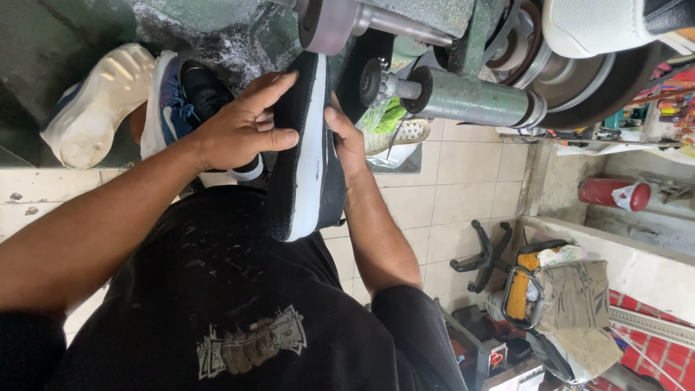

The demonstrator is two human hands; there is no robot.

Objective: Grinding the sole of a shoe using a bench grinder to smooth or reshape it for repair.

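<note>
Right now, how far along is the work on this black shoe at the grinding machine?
Done: nothing I can confirm; the sole's finish is too unclear to judge. In hand: the black shoe is held sole-out by the left hand and right hand, its toe up near the machine's wheel; contact is unclear. Possibly left: a blue shoe and a white-soled shoe lie beside the machine.

- You hold one black shoe (304, 145) between two hands: left hand (235, 130), right hand (347, 137).
- Two more shoes: white-soled shoe (94, 101), blue shoe (170, 101).
- One red canister (612, 193).
</note>
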